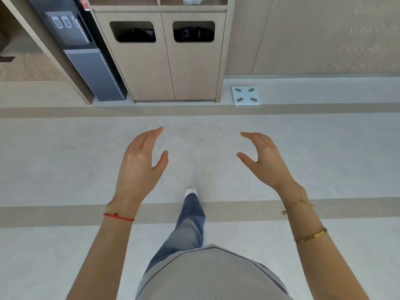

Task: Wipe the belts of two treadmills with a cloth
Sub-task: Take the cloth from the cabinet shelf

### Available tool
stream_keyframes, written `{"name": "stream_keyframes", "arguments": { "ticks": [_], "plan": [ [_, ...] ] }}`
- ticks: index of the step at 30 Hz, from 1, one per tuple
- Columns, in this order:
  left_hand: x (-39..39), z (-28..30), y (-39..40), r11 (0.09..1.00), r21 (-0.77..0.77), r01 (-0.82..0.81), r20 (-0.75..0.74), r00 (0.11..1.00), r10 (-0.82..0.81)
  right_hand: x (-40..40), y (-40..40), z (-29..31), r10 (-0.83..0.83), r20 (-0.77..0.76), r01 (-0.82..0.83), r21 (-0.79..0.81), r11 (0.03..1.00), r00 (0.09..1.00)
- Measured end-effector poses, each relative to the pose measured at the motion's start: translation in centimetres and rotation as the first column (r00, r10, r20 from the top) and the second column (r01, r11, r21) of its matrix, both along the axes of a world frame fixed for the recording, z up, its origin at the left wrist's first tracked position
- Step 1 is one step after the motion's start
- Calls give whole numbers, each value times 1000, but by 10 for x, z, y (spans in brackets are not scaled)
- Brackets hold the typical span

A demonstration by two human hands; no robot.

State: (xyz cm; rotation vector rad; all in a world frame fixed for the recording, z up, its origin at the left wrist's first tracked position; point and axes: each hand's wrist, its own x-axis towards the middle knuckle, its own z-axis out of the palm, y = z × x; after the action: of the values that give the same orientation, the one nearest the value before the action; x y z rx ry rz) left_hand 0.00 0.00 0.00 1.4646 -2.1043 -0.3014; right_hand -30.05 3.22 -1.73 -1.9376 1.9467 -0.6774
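A person strides across a pale grey floor (65, 159) toward a beige wood-grain cabinet with two bin openings (166, 61), both arms raised ahead. The left hand (140, 161) and right hand (264, 159) are empty, fingers loosely spread and relaxed, seemingly readied to reach. A crumpled light grey cloth (193, 0), probably the one needed for wiping, lies on the cabinet's open shelf at the far edge of view. No treadmill is visible. A dark water dispenser (86, 61) stands left of the cabinet; a white square bathroom scale (245, 95) sits right, leaving a wide, unobstructed approach between.
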Motion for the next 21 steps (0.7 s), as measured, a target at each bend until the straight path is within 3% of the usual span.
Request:
{"name": "stream_keyframes", "arguments": {
  "ticks": [14, 21],
  "plan": [
    [-13, 15, -274, 998, -16, 53, 1, 999, -53, -6, -268, 21, -74, 37, 76, -39, 996, 997],
    [-23, 4, -385, 999, 28, 23, 12, 1000, -24, -21, -376, 4, -62, 32, 63, -33, 997, 998]
  ]
}}
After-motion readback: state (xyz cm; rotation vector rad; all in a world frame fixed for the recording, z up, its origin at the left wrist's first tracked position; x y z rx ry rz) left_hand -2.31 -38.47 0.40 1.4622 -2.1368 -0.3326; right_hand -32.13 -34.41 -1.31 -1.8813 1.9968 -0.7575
